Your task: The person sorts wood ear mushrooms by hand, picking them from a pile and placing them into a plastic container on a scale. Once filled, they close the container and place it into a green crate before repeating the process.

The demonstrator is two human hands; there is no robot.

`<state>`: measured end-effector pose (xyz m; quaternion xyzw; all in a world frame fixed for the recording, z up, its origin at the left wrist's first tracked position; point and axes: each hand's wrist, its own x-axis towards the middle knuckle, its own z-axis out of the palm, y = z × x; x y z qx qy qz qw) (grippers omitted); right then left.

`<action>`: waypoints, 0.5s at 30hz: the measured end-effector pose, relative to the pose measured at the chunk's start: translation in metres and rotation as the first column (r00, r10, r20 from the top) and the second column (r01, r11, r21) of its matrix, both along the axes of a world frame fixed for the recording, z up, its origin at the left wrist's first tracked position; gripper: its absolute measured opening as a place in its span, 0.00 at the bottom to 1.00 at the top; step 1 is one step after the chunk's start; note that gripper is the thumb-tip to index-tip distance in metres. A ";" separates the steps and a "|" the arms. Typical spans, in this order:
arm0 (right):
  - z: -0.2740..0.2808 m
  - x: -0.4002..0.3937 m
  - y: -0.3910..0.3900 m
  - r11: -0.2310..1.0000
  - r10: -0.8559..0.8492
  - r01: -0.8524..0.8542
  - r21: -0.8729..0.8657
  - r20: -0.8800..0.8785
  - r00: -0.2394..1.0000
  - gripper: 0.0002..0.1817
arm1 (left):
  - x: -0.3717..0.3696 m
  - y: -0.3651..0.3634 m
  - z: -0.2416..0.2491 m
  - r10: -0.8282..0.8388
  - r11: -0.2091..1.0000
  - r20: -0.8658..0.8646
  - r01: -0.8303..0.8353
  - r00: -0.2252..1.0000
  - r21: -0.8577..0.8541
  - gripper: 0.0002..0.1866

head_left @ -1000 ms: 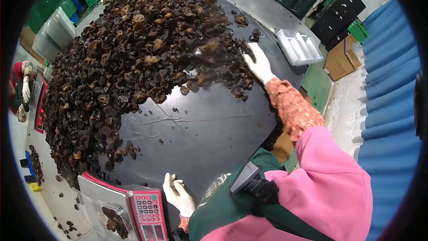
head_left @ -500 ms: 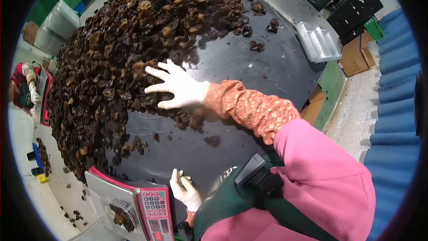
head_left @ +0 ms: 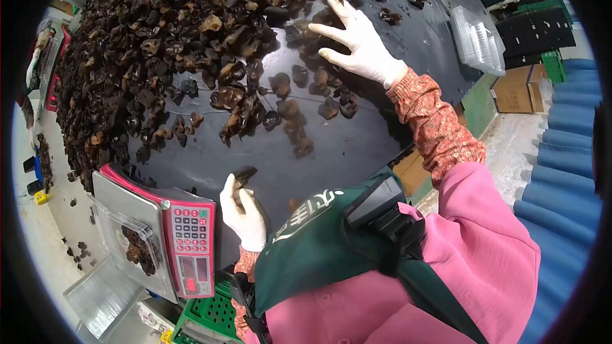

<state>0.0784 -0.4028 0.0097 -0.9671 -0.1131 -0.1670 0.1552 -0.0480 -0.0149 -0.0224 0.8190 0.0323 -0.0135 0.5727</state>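
Note:
A large heap of dark brown, wrinkled wood ear mushrooms (head_left: 153,44) covers the far and left parts of the dark table. My right hand (head_left: 360,41), in a white glove, is spread over loose pieces at the heap's right side, with nothing gripped. Near the table's front edge, my gloved left hand (head_left: 242,213) has its fingers curled with a dark wood ear piece (head_left: 245,174) at the tips. Beside it stands a red-framed weighing scale (head_left: 190,232), carrying a clear plastic tray (head_left: 155,251) with some wood ear in it.
Stacked clear trays (head_left: 475,41) lie at the table's right edge. Beyond are a cardboard box (head_left: 517,89) and black crates (head_left: 532,33). A green basket (head_left: 213,312) is below the scale. Another person's arm (head_left: 35,57) shows at the far left by a second scale (head_left: 52,70).
My right hand has swept rightward off the heap, and loose pieces now lie scattered across the table's middle. A dark piece now shows at my left fingertips. The view has shifted.

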 end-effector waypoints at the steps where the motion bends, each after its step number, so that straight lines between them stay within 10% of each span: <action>1: -0.001 -0.009 0.007 0.996 -0.060 0.060 -0.069 0.003 0.998 0.26 | 0.001 -0.002 0.004 0.008 1.000 -0.013 -0.007 1.000 0.025 0.20; 8: 0.002 -0.062 0.052 0.999 0.054 -0.054 0.006 -0.024 0.998 0.11 | -0.002 -0.003 0.016 0.028 0.989 -0.087 -0.040 0.996 -0.143 0.22; 11: 0.012 -0.066 0.054 0.997 -0.078 0.073 0.040 0.142 0.987 0.07 | -0.002 0.001 0.031 -0.116 0.951 0.228 0.042 0.967 0.306 0.20; 15: 0.021 -0.062 0.105 0.990 0.135 -0.140 0.023 0.153 0.979 0.08 | 0.016 -0.023 0.044 -0.539 0.810 0.305 0.384 0.785 0.442 0.23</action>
